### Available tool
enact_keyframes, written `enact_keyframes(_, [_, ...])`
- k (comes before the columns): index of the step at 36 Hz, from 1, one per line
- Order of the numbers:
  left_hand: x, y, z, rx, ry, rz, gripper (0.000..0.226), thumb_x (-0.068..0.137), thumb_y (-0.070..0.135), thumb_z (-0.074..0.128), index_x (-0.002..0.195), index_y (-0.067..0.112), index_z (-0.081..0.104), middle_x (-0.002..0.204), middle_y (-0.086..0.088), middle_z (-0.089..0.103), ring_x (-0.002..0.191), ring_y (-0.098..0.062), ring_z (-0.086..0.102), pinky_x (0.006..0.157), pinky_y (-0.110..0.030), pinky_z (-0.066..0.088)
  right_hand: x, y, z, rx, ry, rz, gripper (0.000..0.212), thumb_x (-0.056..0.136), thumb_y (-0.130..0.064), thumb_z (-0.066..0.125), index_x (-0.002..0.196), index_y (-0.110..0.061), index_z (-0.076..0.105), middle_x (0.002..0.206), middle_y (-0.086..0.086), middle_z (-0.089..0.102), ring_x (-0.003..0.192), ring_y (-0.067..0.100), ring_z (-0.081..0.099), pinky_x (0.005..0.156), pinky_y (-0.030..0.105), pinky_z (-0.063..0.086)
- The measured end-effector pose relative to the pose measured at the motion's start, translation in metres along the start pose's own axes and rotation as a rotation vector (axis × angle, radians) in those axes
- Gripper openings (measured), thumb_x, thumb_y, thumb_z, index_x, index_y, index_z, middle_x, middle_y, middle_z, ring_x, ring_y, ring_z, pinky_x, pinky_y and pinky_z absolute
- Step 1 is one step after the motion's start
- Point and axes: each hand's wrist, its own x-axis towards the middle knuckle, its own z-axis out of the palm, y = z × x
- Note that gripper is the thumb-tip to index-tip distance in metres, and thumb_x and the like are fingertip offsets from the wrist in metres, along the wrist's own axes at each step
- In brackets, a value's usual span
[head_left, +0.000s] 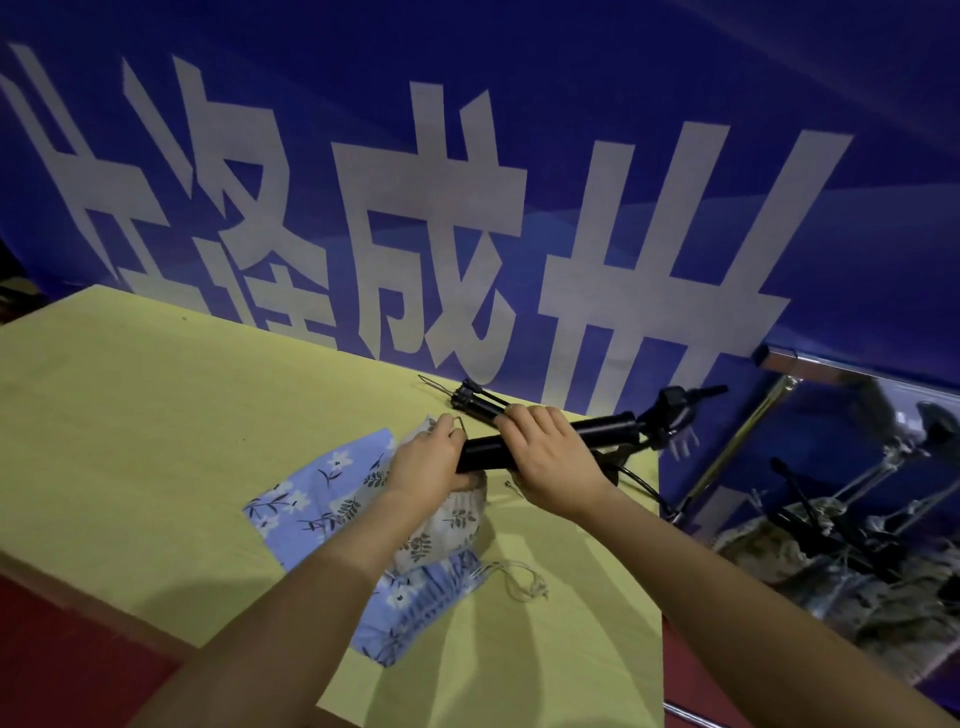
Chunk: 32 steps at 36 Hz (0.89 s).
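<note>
Noted both hands gripping the black folded stand (605, 428): left hand (428, 462) at its end, right hand (550, 457) curled over the middle. I judged they held it level, just above the floral drawstring bag (311, 499) on the yellow table (156, 415), to bag it.

Big white Chinese characters run across the blue banner (571, 78). One reads clean: 成 (431, 176). Right of it comes a glyph like 册 (665, 306), its foot hidden behind the table (156, 415). The two at left are clipped, can't be read.
</note>
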Motion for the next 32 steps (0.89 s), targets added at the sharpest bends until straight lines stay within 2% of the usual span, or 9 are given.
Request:
enact_keyframes(4, [0.001, -0.010, 0.002, -0.137, 0.053, -0.046, 0.036, 0.089, 0.032, 0.058, 0.115, 0.008, 0.049, 0.119, -0.009, 0.043, 0.093, -0.030, 0.055, 0.062, -0.034, 0.035, -0.014, 0.002, 0.011, 0.097, 0.202, -0.057, 0.028, 0.085, -0.035, 0.051, 0.103, -0.014, 0.050, 0.096, 0.005, 0.057, 0.084, 0.023, 0.045, 0.075, 0.032, 0.032])
enact_keyframes(7, [0.004, -0.015, 0.003, -0.271, 0.105, -0.070, 0.029, 0.089, 0.031, 0.059, 0.105, 0.008, 0.051, 0.109, -0.008, 0.044, 0.081, -0.029, 0.053, 0.059, -0.036, 0.037, -0.019, -0.003, 0.015, 0.135, 0.203, -0.059, 0.016, 0.088, -0.030, 0.045, 0.092, -0.014, 0.049, 0.085, 0.004, 0.054, 0.077, 0.020, 0.038, 0.069, 0.032, 0.028])
enact_keyframes(10, [0.005, -0.016, 0.000, -0.373, 0.134, -0.088, 0.027, 0.089, 0.031, 0.060, 0.098, 0.007, 0.051, 0.098, -0.006, 0.041, 0.070, -0.025, 0.046, 0.060, -0.038, 0.039, -0.019, -0.012, 0.018, 0.182, 0.123, -0.018, 0.022, 0.090, -0.029, 0.042, 0.083, -0.013, 0.056, 0.078, 0.003, 0.054, 0.071, 0.022, 0.047, 0.067, 0.031, 0.028])
enact_keyframes(15, [0.001, -0.015, -0.005, -0.562, 0.166, -0.075, 0.024, 0.090, 0.032, 0.060, 0.090, 0.010, 0.048, 0.090, -0.003, 0.039, 0.066, -0.022, 0.046, 0.058, -0.036, 0.040, 0.003, -0.024, 0.023, 0.734, -0.403, 0.654, 0.033, 0.095, -0.040, 0.047, 0.105, -0.010, 0.058, 0.104, 0.008, 0.061, 0.091, 0.024, 0.058, 0.074, 0.030, 0.042])
enact_keyframes(19, [-0.005, -0.015, -0.008, -0.675, 0.179, -0.048, 0.028, 0.090, 0.032, 0.060, 0.094, 0.005, 0.053, 0.089, -0.004, 0.038, 0.069, -0.021, 0.045, 0.060, -0.030, 0.035, 0.018, -0.031, 0.033, 1.115, -0.516, 0.936, 0.060, 0.090, -0.043, 0.058, 0.131, 0.000, 0.047, 0.124, 0.016, 0.060, 0.108, 0.029, 0.058, 0.086, 0.038, 0.047])
enact_keyframes(23, [-0.009, -0.017, -0.008, -0.766, 0.193, -0.035, 0.025, 0.090, 0.030, 0.061, 0.085, 0.008, 0.050, 0.085, -0.001, 0.037, 0.067, -0.018, 0.042, 0.061, -0.028, 0.032, 0.023, -0.040, 0.035, 1.306, -0.524, 0.979, 0.048, 0.089, -0.021, 0.065, 0.128, 0.001, 0.048, 0.106, 0.017, 0.064, 0.090, 0.024, 0.061, 0.074, 0.030, 0.047])
enact_keyframes(26, [-0.010, -0.022, -0.007, -0.806, 0.202, -0.034, 0.024, 0.089, 0.029, 0.062, 0.083, 0.009, 0.049, 0.083, 0.001, 0.036, 0.066, -0.015, 0.040, 0.058, -0.024, 0.029, 0.026, -0.043, 0.035, 1.237, -0.517, 0.934, 0.008, 0.087, -0.011, 0.063, 0.090, -0.004, 0.065, 0.082, 0.014, 0.065, 0.072, 0.021, 0.057, 0.066, 0.031, 0.044])
enact_keyframes(28, [-0.012, -0.026, -0.006, -0.838, 0.203, -0.035, 0.021, 0.089, 0.028, 0.063, 0.083, 0.012, 0.049, 0.082, 0.003, 0.036, 0.066, -0.011, 0.041, 0.059, -0.021, 0.032, 0.027, -0.043, 0.037, 1.274, -0.443, 0.962, 0.020, 0.092, -0.014, 0.056, 0.073, -0.009, 0.058, 0.067, 0.008, 0.057, 0.061, 0.019, 0.050, 0.062, 0.032, 0.041])
enact_keyframes(32, [-0.014, -0.033, -0.003, -0.896, 0.149, -0.053, 0.023, 0.090, 0.027, 0.062, 0.097, 0.007, 0.054, 0.089, -0.003, 0.042, 0.078, -0.017, 0.049, 0.067, -0.024, 0.039, 0.033, -0.038, 0.034, 1.516, -0.253, 1.144, 0.018, 0.098, -0.009, 0.037, 0.088, -0.004, 0.051, 0.075, 0.011, 0.056, 0.063, 0.022, 0.054, 0.058, 0.031, 0.049])
